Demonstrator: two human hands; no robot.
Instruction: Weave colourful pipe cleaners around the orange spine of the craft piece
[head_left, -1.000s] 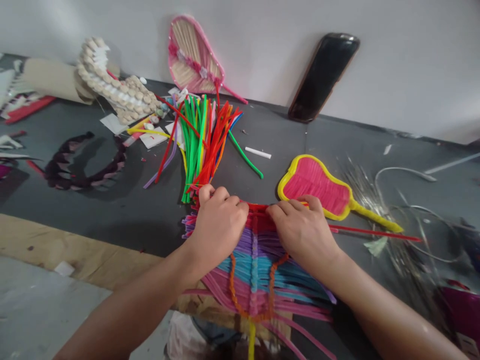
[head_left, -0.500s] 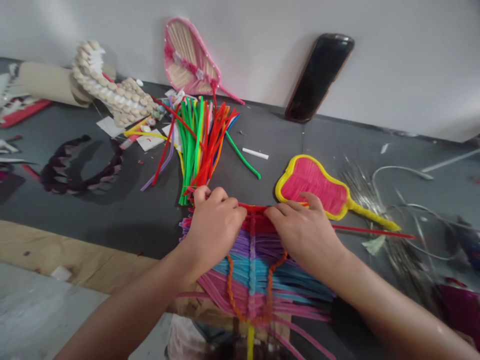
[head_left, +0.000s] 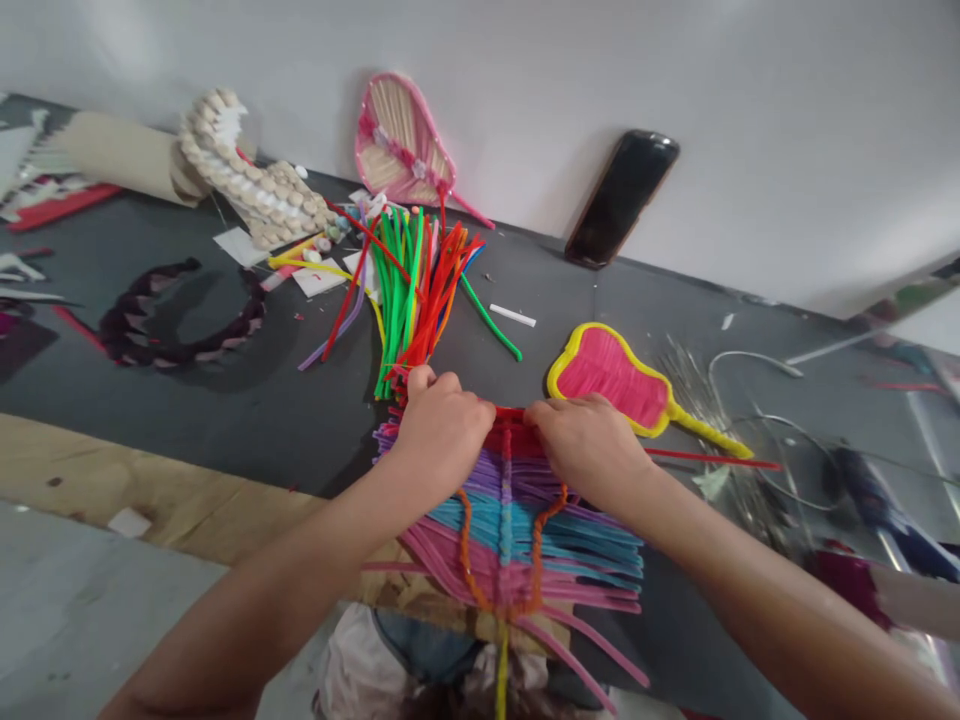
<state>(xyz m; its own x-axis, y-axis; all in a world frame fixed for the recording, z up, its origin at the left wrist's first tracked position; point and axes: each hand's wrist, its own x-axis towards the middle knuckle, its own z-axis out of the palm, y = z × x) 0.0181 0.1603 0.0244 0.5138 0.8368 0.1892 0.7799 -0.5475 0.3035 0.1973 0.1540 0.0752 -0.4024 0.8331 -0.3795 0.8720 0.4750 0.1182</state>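
A fan-like piece of pipe cleaners (head_left: 592, 545) lies in front of me, banded red, purple, blue and pink, with a braided spine and a twisted orange outline. At the left of its red top edge, my left hand (head_left: 444, 430) is closed, fingers curled over the red pipe cleaners (head_left: 511, 418). My right hand (head_left: 586, 440) pinches the same red edge a short way to the right; its fingertips are partly hidden. One long red pipe cleaner (head_left: 709, 458) sticks out past my right hand. A yellow stem (head_left: 502, 680) hangs from the bottom.
Beyond my left hand lies a bundle of loose pipe cleaners (head_left: 397, 290). A pink fan with yellow rim (head_left: 615, 375) lies by my right hand, near silvery wires (head_left: 757, 490). A phone (head_left: 622, 200) and pink-edged fan (head_left: 405, 140) lean against the wall. A dark headband (head_left: 180, 350) sits left.
My head view has shifted, so the background sits differently. The raised finger of my right hand has come down. Both hands keep their place on the red edge.
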